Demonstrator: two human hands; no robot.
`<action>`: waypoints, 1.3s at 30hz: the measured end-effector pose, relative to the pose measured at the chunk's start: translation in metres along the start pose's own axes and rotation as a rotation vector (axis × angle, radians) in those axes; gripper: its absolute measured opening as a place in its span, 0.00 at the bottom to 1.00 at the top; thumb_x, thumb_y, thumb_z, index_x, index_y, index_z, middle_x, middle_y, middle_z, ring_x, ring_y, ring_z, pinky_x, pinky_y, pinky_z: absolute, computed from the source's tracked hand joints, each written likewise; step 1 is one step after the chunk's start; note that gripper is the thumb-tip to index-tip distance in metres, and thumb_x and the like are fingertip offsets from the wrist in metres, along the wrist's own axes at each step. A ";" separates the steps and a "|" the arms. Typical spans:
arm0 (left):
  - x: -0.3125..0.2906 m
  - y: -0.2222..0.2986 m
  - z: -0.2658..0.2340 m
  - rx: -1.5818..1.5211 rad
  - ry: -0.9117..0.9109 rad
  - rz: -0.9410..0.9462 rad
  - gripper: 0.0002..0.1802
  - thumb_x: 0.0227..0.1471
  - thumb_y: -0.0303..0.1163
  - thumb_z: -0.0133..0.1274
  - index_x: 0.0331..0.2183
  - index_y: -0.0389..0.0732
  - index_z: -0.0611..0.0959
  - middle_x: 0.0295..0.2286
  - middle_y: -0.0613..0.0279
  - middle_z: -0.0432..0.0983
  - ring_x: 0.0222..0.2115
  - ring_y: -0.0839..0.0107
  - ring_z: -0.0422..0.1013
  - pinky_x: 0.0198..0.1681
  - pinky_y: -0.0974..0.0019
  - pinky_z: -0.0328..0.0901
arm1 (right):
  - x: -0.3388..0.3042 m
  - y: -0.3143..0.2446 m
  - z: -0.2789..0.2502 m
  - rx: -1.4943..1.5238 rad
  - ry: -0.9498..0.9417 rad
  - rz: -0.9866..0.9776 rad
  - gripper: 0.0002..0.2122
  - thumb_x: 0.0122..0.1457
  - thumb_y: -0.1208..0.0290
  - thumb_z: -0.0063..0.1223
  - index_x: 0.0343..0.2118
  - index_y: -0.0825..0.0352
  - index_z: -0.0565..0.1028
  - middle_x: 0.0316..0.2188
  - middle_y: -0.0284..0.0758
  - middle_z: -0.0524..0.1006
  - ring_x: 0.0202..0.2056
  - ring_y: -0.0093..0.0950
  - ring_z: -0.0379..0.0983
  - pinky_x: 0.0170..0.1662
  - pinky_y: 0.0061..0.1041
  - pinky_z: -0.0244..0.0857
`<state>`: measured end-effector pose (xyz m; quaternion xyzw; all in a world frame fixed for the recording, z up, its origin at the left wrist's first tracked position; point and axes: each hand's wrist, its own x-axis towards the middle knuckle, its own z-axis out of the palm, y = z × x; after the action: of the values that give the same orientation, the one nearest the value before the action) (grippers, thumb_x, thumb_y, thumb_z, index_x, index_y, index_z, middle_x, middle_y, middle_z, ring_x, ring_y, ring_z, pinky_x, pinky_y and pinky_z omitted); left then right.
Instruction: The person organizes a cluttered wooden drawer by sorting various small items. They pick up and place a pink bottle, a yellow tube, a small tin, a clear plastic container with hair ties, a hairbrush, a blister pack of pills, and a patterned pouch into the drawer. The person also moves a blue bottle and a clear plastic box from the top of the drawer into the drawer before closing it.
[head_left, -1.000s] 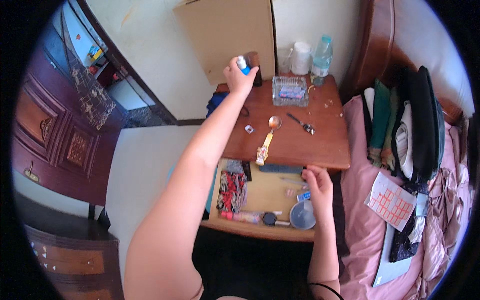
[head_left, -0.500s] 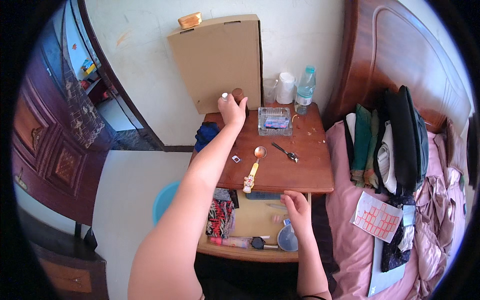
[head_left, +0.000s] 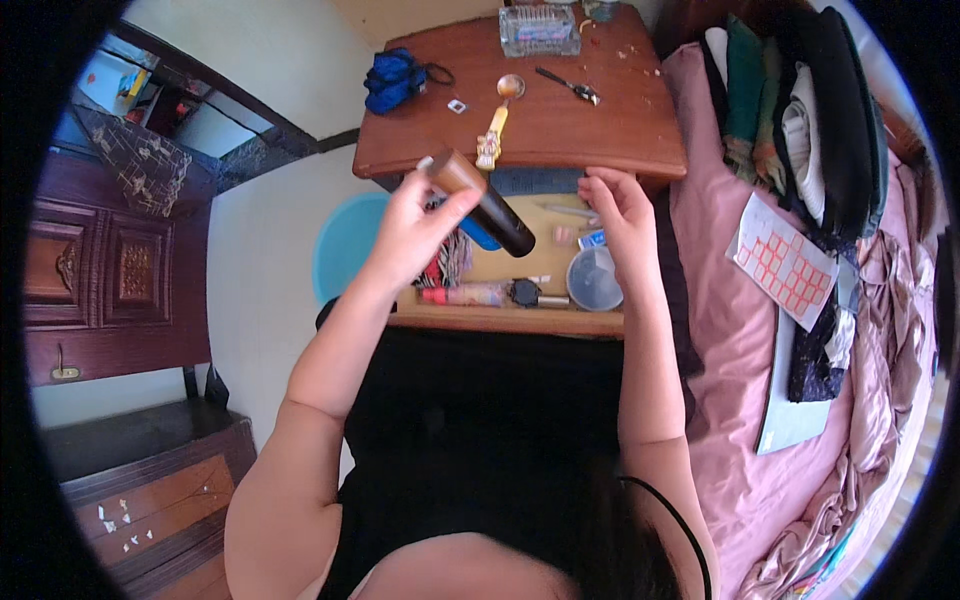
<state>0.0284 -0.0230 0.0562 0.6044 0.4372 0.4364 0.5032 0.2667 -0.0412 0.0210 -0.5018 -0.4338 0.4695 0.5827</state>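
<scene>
My left hand [head_left: 408,228] is closed around a dark cylindrical bottle [head_left: 502,220] with a brown cap, tilted over the open drawer [head_left: 510,319]. A slim blue container [head_left: 481,236] shows behind the bottle in the same grip; a small white cap [head_left: 425,163] pokes out by the fingers. Most of the blue container is hidden. At the drawer's right side my right hand [head_left: 628,222] holds nothing, its fingers loosely bent and apart, near the tabletop's front edge. Below it lies a round clear-lidded container [head_left: 594,278], beside a pink tube [head_left: 465,295] and a black watch-like piece [head_left: 524,292].
On the brown tabletop [head_left: 620,130] lie a yellow-handled spoon [head_left: 491,140], a dark-handled utensil [head_left: 568,84], a blue pouch [head_left: 393,80] and a glass tray [head_left: 540,44]. A turquoise basin [head_left: 340,250] stands left on the floor. The pink-covered bed [head_left: 720,340] borders the right.
My left hand has come back from the far side of the tabletop, carrying the bottle and blue container over the drawer. The view has tipped down toward my body.
</scene>
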 end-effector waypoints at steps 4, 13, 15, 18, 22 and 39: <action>-0.013 -0.052 0.027 0.531 0.127 0.185 0.18 0.44 0.33 0.61 0.37 0.35 0.76 0.34 0.55 0.68 0.36 0.60 0.65 0.43 0.62 0.60 | -0.006 -0.004 -0.002 -0.058 -0.011 0.012 0.11 0.60 0.72 0.47 0.42 0.73 0.71 0.35 0.37 0.76 0.39 0.23 0.72 0.45 0.20 0.64; 0.020 -0.114 0.061 0.566 0.288 0.005 0.19 0.44 0.40 0.60 0.35 0.37 0.77 0.31 0.49 0.69 0.37 0.54 0.63 0.41 0.57 0.59 | -0.004 -0.006 -0.013 -0.004 -0.014 -0.014 0.11 0.60 0.72 0.47 0.42 0.74 0.71 0.36 0.37 0.76 0.39 0.23 0.72 0.45 0.20 0.64; 0.023 -0.117 0.066 0.614 0.300 0.055 0.19 0.44 0.40 0.60 0.34 0.36 0.77 0.30 0.49 0.70 0.37 0.54 0.64 0.42 0.57 0.59 | -0.004 -0.007 -0.016 -0.027 -0.023 -0.004 0.12 0.60 0.72 0.46 0.42 0.74 0.71 0.37 0.38 0.76 0.40 0.23 0.71 0.46 0.20 0.63; 0.024 -0.112 0.074 0.543 0.316 -0.001 0.18 0.45 0.40 0.60 0.34 0.37 0.77 0.31 0.51 0.72 0.38 0.54 0.65 0.42 0.57 0.59 | -0.005 -0.008 -0.017 -0.050 -0.017 -0.005 0.12 0.60 0.71 0.47 0.42 0.74 0.71 0.37 0.38 0.76 0.41 0.23 0.71 0.46 0.20 0.63; 0.030 -0.109 0.069 -0.196 0.350 -0.537 0.16 0.49 0.42 0.57 0.34 0.40 0.77 0.38 0.55 0.71 0.41 0.57 0.67 0.44 0.55 0.60 | -0.004 -0.007 -0.017 -0.049 -0.006 -0.008 0.12 0.60 0.71 0.47 0.42 0.74 0.71 0.37 0.38 0.76 0.41 0.23 0.72 0.46 0.20 0.63; 0.004 -0.114 0.043 -0.646 0.398 -1.255 0.21 0.56 0.48 0.43 0.46 0.46 0.72 0.48 0.59 0.66 0.51 0.58 0.59 0.55 0.43 0.50 | 0.001 0.001 -0.016 -0.027 0.029 -0.035 0.10 0.59 0.72 0.49 0.39 0.73 0.73 0.33 0.35 0.76 0.36 0.22 0.73 0.41 0.19 0.65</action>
<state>0.0612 -0.0162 -0.0610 -0.0290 0.6336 0.2749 0.7226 0.2825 -0.0433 0.0177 -0.5087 -0.4405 0.4459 0.5902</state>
